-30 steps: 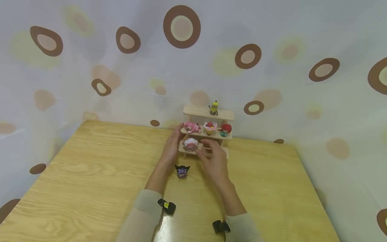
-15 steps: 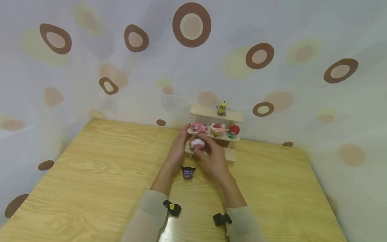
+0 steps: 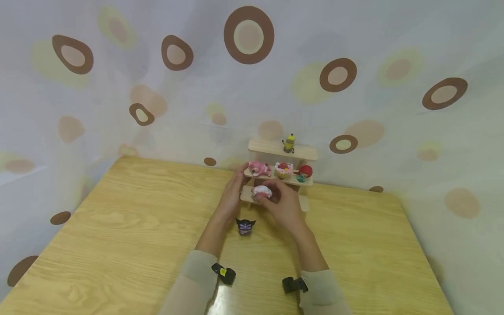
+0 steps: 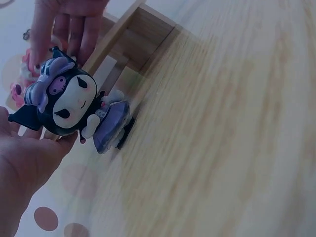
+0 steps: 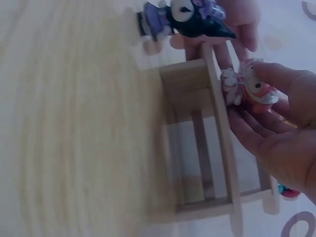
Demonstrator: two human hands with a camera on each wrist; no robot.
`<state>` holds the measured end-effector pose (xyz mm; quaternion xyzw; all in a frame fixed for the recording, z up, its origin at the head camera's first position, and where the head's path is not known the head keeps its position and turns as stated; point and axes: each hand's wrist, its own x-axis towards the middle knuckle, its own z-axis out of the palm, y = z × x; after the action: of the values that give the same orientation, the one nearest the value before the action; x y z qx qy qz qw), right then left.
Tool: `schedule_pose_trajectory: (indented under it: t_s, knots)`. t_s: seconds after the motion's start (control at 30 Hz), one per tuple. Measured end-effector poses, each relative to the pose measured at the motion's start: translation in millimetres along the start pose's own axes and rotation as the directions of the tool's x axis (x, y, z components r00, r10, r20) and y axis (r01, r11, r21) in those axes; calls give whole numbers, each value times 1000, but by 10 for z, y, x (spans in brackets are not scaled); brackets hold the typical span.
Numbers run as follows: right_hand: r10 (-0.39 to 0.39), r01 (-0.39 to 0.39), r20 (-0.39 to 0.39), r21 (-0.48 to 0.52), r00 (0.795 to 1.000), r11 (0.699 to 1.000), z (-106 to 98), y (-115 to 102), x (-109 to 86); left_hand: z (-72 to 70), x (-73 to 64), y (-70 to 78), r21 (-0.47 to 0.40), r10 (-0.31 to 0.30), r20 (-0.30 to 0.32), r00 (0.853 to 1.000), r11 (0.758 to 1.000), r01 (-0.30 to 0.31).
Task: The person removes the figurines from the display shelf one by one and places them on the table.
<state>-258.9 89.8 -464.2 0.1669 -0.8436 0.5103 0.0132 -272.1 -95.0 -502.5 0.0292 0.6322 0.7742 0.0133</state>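
Note:
A small wooden display shelf [image 3: 248, 195] in three steps stands against the wall. My left hand [image 3: 230, 197] grips its left end, the board's end between thumb and fingers in the right wrist view. Over the bottom step my right hand [image 3: 286, 210] pinches a pink figurine with a white hood [image 3: 261, 191]; in the right wrist view the figurine [image 5: 249, 89] sits between thumb and fingers, close over the board. In front of the shelf, a black-hooded figurine in a purple dress [image 3: 245, 227] stands upright on the table; the left wrist view shows its face [image 4: 74, 106].
The middle step bears a lying pink bear [image 3: 260, 169], a cupcake-shaped figurine [image 3: 283, 169] and a red-haired mermaid figurine [image 3: 304, 173]. A yellow minion figurine [image 3: 289, 143] stands on the top step. Behind the wooden table [image 3: 157, 218] is a patterned wall [image 3: 189, 96].
My right hand has closed its thumb and fingers on the white-hooded figurine and shifted it a little right along the bottom step. The left hand stays at the shelf's end. The head view swung slightly.

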Motion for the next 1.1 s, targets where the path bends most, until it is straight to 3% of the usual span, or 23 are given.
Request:
schedule_pose_trajectory:
  t_s: [0.17,0.33,0.63,0.83,1.1]
  knots:
    - [43,-41,60,-38,997,998,-202,-71,-83,2,-9,-7,18,-11,-4,1000,1000,11]
    - [26,-17,96,-87,995,996,-324,-56,-169,24,-15,-2,24,-26,-7,1000,999,26]
    - [36,4,207,-190,978,982,-303,8,-329,-3,-35,-8,56,9,-5,1000,998,-8]
    - [73,-22,223,-224,972,974,-270,24,-364,-18,-38,-3,38,2,9,1000,999,-3]
    - [55,15,235,-285,970,958,-262,39,-380,6,-39,16,36,18,14,1000,999,-18]
